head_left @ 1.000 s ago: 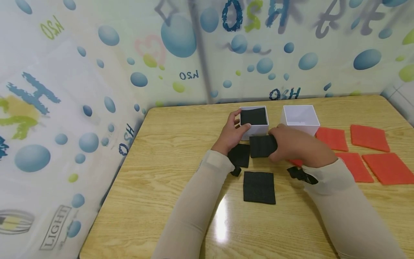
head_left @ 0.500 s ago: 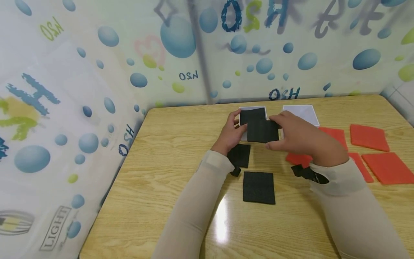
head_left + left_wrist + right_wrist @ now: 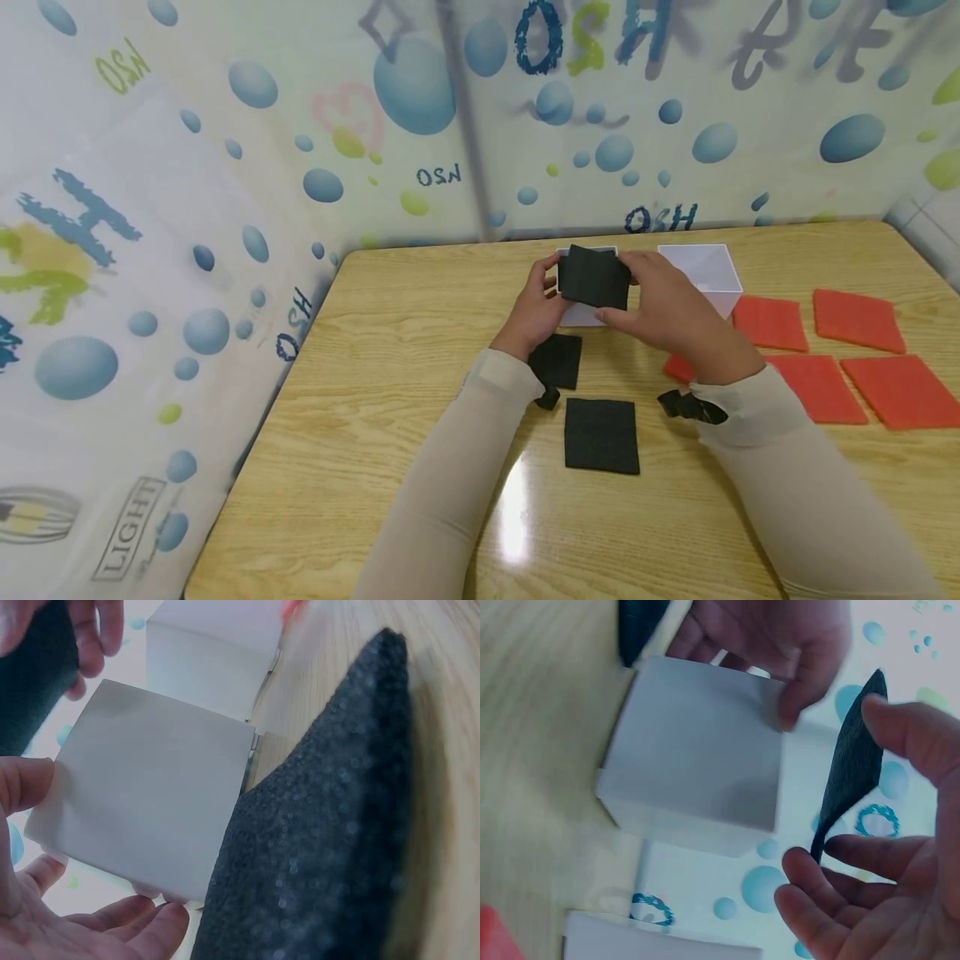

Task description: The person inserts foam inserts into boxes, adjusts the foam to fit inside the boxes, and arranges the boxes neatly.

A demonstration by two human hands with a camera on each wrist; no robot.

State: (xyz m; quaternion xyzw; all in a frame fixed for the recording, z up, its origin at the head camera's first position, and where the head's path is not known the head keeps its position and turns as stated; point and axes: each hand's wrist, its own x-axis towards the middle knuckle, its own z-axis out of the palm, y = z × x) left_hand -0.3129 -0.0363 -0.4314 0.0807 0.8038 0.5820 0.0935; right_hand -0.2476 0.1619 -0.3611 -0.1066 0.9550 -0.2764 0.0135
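My right hand (image 3: 663,304) pinches a black foam square (image 3: 595,279) and holds it tilted over the left white box (image 3: 581,314). In the right wrist view the black foam square (image 3: 851,769) shows edge-on between thumb and fingers, just beyond the left white box (image 3: 697,754). My left hand (image 3: 536,308) grips that box's left side, thumb on its front wall; the left wrist view has my left hand (image 3: 45,847) round the left white box (image 3: 146,787). Two more black squares lie on the table, one (image 3: 557,360) by my left wrist, one (image 3: 602,433) nearer me.
A second white box (image 3: 701,271) stands to the right of the first. Several red foam squares (image 3: 855,319) lie at the table's right. The wooden table (image 3: 390,367) ends at a curtain printed with bubbles behind and to the left.
My right hand lifted the black square from the table in front of the box and carried it up and left, over the box's opening. The left hand has stayed on the box.
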